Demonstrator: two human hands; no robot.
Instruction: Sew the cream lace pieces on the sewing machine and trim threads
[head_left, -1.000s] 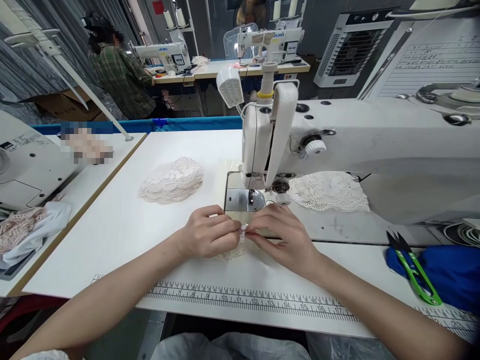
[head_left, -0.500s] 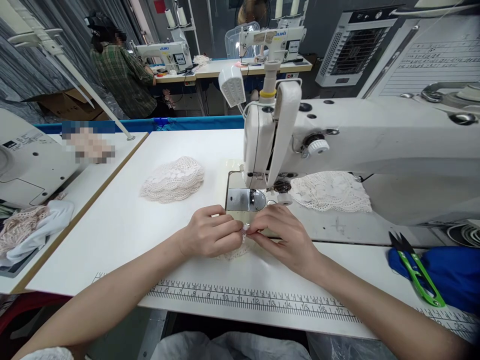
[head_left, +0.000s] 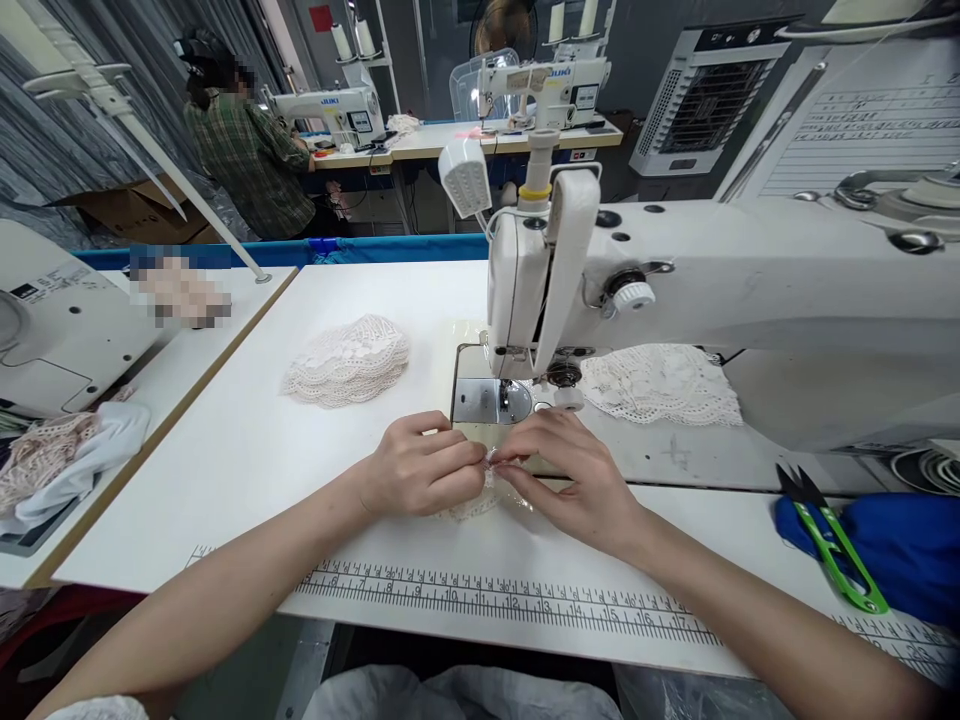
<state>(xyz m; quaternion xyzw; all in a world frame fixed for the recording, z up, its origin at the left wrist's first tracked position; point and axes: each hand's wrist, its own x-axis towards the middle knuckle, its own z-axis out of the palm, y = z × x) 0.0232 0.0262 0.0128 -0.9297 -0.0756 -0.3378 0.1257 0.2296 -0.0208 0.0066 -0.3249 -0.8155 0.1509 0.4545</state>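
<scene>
Just in front of the sewing machine's metal plate [head_left: 476, 400], a small cream lace piece [head_left: 474, 504] hangs between my hands, mostly hidden under them. My left hand [head_left: 435, 465] pinches its upper edge with curled fingers. My right hand [head_left: 562, 470] holds the same edge between thumb and fingertips, close against the left fingertips. A bit of shiny clear material shows under my right thumb. The white machine head [head_left: 525, 290] stands just beyond my hands.
A stack of lace pieces [head_left: 349, 362] lies to the left, and more lace [head_left: 660, 385] behind the needle area. Green snips [head_left: 840, 550] rest on blue cloth [head_left: 915, 550] at right. A printed ruler [head_left: 480, 595] runs along the front edge. A person [head_left: 244, 160] sits at another machine.
My right fingertips have shifted slightly on the lace edge, and shiny clear material now shows below my right thumb. My left hand has barely moved.
</scene>
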